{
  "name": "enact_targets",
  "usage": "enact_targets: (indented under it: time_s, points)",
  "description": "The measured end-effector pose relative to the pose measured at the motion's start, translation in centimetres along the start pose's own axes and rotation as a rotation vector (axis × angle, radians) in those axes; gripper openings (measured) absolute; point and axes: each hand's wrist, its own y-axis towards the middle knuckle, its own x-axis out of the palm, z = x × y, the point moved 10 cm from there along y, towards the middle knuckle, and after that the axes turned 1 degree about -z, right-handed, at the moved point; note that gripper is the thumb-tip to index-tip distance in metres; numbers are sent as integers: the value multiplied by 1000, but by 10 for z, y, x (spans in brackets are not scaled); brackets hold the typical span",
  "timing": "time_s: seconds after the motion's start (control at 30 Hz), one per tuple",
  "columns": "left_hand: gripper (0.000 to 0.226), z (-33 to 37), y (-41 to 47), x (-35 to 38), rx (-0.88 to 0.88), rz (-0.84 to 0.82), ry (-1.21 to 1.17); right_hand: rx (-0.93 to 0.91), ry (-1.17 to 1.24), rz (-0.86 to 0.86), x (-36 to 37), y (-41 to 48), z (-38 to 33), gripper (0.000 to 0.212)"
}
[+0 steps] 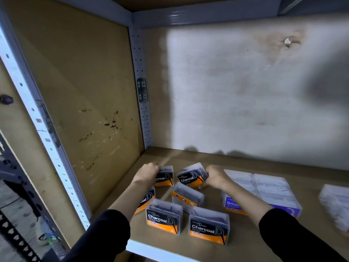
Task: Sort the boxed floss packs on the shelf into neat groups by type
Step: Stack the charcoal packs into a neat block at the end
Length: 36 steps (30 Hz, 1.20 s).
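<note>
The brown shelf (198, 157) has bare room along the back wall (245, 91) and near its white front lip (151, 250). Charcoal packs (164, 216) cluster by the left corner, with purple Smooth packs (272, 190) near on their right. The left hand (149, 172) curls round the rear-left pack (166, 175). The right hand (215, 176) grips the tilted pack (190, 175).

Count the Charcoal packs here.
6 packs: one in the left hand, one in the right hand, one half hidden under the left forearm, one reversed, central, two in front.
</note>
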Motion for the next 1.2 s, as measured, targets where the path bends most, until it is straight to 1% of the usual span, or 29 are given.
enact_targets:
  time_s: [0.07,0.2,0.23,0.27,0.3,0.33,0.43,0.53,0.63,0.8,0.97,1.07,1.2]
  points:
    - [37,0,0,0,-4,3,-5,-15,-60,-17,3,0,-5,37]
    - [37,0,-1,0,-4,14,-7,-42,-26,-1,-4,-1,-9,39]
    - [37,0,-1,0,-2,17,-7,-61,-17,23,-9,-1,-11,43]
    - [37,0,-1,0,0,19,-8,-85,-14,48,-13,-2,-14,54]
    - [37,0,0,1,2,18,-7,-116,-21,60,-15,-2,-18,60]
    - [37,0,0,1,3,19,-3,-158,-39,61,-14,-3,-25,59]
    - [38,0,0,0,13,17,2,-258,-149,13,0,-6,-41,44]
    - [38,1,0,-1,32,9,-8,-308,-269,51,7,-5,-49,34]
    - [39,-1,3,-1,68,-2,-17,-331,-298,72,8,0,-51,36]
    - [40,-6,4,-3,109,11,-50,-362,-223,117,7,6,-54,39]
    - [38,-8,9,-2,111,28,-60,-382,-185,140,8,11,-64,39]
    - [41,-7,14,-3,109,24,-60,-390,-216,131,12,13,-69,37]
    - [40,-10,18,-5,112,52,-94,-397,-259,144,13,12,-75,33]
